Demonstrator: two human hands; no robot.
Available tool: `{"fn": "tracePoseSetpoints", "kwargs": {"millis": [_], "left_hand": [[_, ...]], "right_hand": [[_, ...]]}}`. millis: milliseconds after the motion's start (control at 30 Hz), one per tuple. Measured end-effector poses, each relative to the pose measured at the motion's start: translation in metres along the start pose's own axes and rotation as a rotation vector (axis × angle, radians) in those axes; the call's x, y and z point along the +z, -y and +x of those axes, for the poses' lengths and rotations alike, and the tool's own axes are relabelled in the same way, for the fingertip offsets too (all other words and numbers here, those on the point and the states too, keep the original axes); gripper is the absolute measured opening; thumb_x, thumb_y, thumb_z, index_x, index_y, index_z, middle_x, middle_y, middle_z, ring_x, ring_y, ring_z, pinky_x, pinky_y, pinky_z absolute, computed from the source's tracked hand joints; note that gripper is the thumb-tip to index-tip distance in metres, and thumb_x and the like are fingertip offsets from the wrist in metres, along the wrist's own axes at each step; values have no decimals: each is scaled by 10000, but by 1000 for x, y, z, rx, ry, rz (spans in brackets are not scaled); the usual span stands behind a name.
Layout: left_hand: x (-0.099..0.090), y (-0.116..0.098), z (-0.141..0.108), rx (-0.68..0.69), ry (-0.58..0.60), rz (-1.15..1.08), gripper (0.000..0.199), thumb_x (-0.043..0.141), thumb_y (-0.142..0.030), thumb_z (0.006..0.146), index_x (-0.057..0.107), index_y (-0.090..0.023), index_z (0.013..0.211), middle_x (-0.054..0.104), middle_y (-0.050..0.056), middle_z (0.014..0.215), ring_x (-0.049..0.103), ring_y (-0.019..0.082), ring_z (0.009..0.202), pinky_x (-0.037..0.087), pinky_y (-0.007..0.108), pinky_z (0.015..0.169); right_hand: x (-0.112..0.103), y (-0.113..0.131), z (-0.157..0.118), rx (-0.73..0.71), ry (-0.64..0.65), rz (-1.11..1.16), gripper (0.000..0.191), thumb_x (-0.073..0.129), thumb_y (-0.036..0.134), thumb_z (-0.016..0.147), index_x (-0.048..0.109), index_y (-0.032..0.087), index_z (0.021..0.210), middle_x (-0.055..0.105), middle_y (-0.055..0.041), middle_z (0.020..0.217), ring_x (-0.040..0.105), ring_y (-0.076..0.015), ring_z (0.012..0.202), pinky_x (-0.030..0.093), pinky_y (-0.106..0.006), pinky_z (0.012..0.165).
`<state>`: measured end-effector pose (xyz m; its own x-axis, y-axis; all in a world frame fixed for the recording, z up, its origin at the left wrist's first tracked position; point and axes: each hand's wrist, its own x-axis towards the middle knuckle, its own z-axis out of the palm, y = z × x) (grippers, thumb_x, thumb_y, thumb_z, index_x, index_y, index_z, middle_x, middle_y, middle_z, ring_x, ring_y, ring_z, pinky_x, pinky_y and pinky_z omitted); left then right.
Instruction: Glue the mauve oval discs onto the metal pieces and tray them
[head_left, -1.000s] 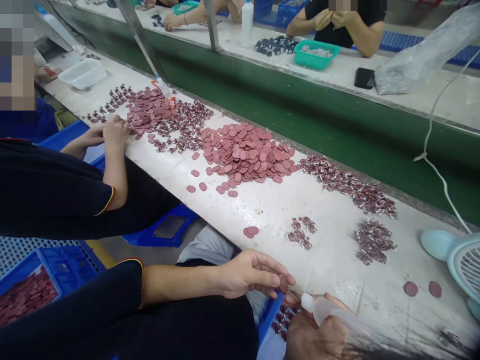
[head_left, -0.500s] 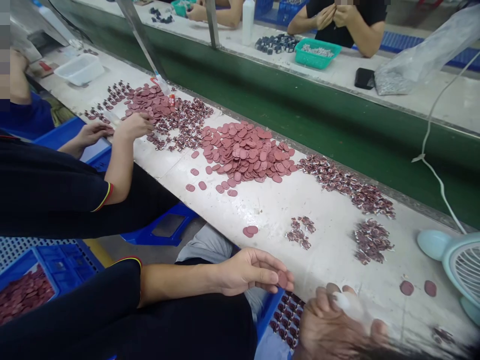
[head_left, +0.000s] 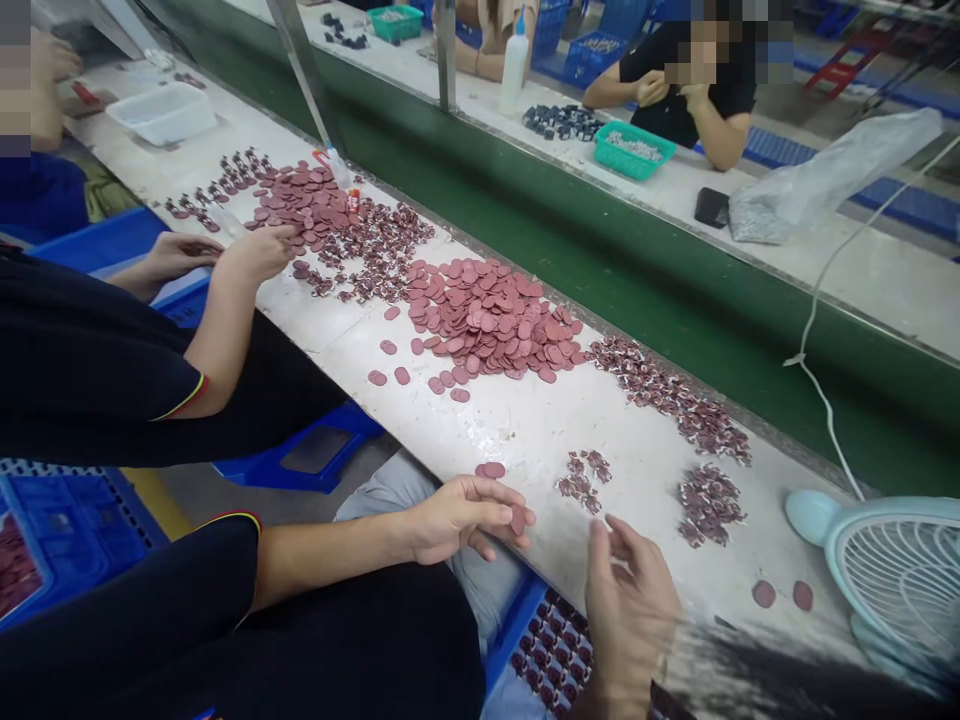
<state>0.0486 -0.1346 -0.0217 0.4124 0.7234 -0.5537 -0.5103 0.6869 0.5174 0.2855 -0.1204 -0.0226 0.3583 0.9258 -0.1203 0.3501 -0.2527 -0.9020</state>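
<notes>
My left hand pinches a flat reddish-brown oval disc at the front edge of the bench. Just behind its fingers lie two similar discs on the white top. My right hand is raised over the bench edge, thumb and fingers apart, with nothing visible between them. Close beyond its fingertips is a small cluster of brown-and-white parts. A larger heap of such parts sits farther right. Dark blurred hair covers the area right of my right wrist.
A big pile of oval discs fills the bench middle. A pale blue fan stands at right. Below the edge is a tray of assembled pieces. A co-worker's hand works at left. Across the green divider, other people sit.
My right hand has moved away from the right front of the bench toward the small cluster; a whitish blurred object at its fingers no longer shows. My left hand keeps its disc. The view has shifted.
</notes>
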Motion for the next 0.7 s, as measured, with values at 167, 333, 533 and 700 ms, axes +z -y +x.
{"fn": "tracePoseSetpoints", "kwargs": {"millis": [167,333,533,700], "left_hand": [[-1,-1,-1,22,7,-9,443,952,-405,739,781,-128,1040,782,148,1235,815,249,975,509,169,556],[-4,1,-1,42,18,-47,440,973,-376,725,801,-128,1044,792,138,1231,813,236,1005,535,188,654],[5,13,4,25,64,-67,500,1041,-371,619,827,-133,1003,825,145,1149,795,265,1088,580,262,799],[13,22,7,12,94,-44,539,1055,-373,597,837,-123,1022,837,129,1060,788,207,923,593,273,763]], "right_hand": [[6,-4,44,-88,138,-379,417,807,592,696,808,258,947,691,-27,888,609,-239,827,460,-487,960],[-18,-10,37,20,134,-442,273,771,537,703,765,287,811,704,-27,705,675,-312,789,512,-603,961],[-20,-3,-35,54,153,117,286,827,580,706,787,369,895,810,-8,1086,803,-263,927,709,-450,743],[0,14,-67,62,151,270,240,906,414,688,843,356,912,836,-18,914,785,-222,726,677,-331,570]]}}
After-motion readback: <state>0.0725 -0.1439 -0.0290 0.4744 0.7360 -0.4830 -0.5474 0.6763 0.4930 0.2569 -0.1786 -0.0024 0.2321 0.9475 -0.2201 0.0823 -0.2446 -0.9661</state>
